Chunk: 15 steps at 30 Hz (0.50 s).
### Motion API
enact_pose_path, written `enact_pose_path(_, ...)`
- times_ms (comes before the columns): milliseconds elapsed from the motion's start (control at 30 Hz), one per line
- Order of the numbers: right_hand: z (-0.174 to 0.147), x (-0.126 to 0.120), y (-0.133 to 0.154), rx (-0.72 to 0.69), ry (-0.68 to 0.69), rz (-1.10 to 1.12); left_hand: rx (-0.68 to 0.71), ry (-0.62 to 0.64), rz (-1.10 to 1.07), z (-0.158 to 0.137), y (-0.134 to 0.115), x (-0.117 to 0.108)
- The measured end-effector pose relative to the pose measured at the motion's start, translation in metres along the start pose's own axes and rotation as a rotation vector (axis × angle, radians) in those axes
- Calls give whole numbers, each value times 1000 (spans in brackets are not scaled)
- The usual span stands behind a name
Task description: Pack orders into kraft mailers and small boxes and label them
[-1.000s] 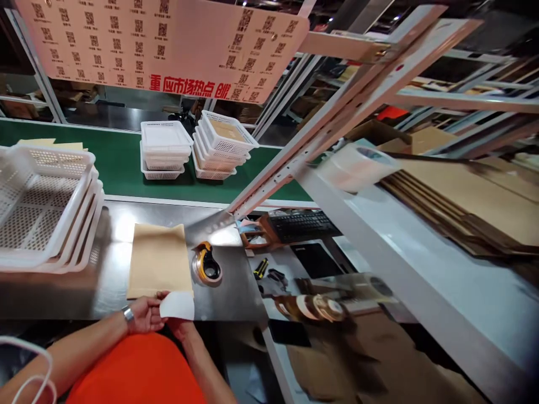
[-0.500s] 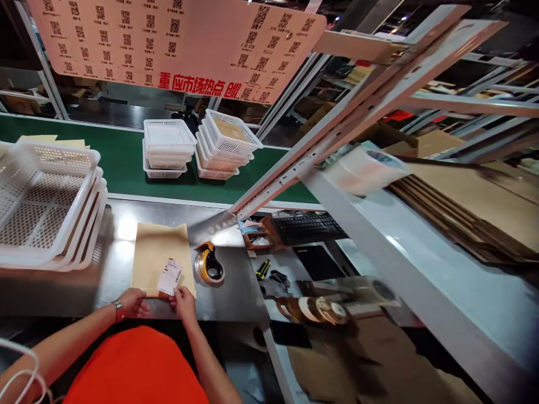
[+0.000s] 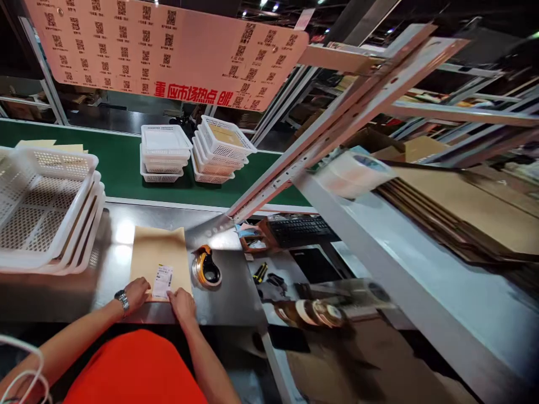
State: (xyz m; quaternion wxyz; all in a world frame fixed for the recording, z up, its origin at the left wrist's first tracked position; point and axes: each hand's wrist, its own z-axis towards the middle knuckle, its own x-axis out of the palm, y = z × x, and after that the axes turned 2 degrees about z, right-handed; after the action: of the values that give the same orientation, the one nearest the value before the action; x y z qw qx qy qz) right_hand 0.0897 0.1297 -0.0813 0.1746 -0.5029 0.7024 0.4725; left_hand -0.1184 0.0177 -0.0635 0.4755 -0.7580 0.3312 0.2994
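A flat kraft paper envelope [image 3: 158, 247] lies on the metal table before me. On its lower part is a white printed shipping label [image 3: 162, 281], now nearly in line with the envelope's sides. My left hand [image 3: 137, 294] has its fingers curled at the envelope's lower left, close to the label. At the label's lower right corner, my right hand [image 3: 183, 306] is closed with the thumb against it; the undersides of the fingers are hidden. Just right of the envelope stands an orange and black tape dispenser [image 3: 206, 267] with clear tape.
Stacked white plastic baskets [image 3: 63, 224] fill the left side. More small baskets [image 3: 164, 151] stand on the green conveyor belt [image 3: 120, 168] behind. To the right are a slanting metal post [image 3: 303, 157], a keyboard [image 3: 301, 229], a yellow knife [image 3: 260, 273] and flat cardboard [image 3: 463, 207] on a shelf.
The label has turned from tilted to nearly straight on the envelope and shifted slightly left. My left hand has moved up onto the envelope's lower edge. The view has shifted slightly.
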Motion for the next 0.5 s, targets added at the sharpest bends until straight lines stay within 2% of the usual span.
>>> enact_pose_path(100,0,-15,-6,-14,-95,-52,28,-4,57,4,3,2)
enact_pose_path(167,5,-23,-9,-3,-193,90,58,-21,94,7,2,3)
enact_pose_path(233,16,-29,-8,37,-194,320,93,-42,120,12,-2,5)
enact_pose_path(333,28,-35,0,47,-13,546,158,-90,149,24,-9,13)
enact_pose_path(500,19,-38,7,-90,295,852,391,-173,209,44,-10,37)
